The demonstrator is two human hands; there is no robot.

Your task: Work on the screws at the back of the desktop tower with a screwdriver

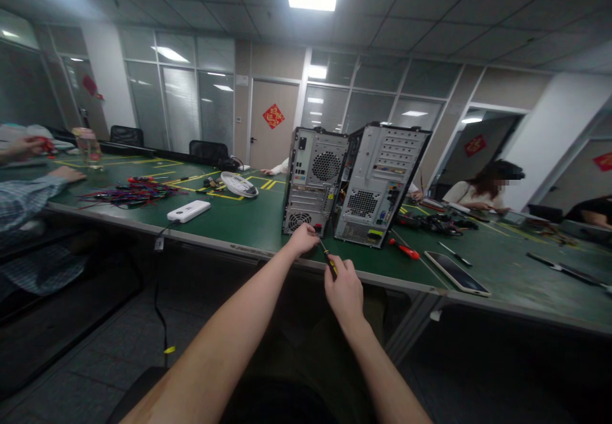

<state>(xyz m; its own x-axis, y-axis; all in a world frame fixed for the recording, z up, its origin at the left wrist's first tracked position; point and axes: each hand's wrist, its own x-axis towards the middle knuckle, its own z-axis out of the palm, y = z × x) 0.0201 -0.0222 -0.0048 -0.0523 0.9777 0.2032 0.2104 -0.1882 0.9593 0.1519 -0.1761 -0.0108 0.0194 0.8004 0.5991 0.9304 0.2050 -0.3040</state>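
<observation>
Two computer towers stand side by side at the table edge, their rear panels toward me: a left tower (pixel 313 185) and a right tower (pixel 368 188). My right hand (pixel 345 289) is wrapped around the black and yellow handle of a screwdriver (pixel 329 262). Its thin shaft points up and left to the lower back of the left tower, near the power supply. There my left hand (pixel 303 240) has its fingers pinched together close to the screwdriver's tip. Whatever lies between those fingertips is too small to make out.
Right of the towers lie a red-handled screwdriver (pixel 404 249), a phone (pixel 456 273) and a bundle of black cables (pixel 437 223). On the left are a white power strip (pixel 189 211), a pile of coloured wires (pixel 131 192) and a racket (pixel 239 185). Other people sit around the table.
</observation>
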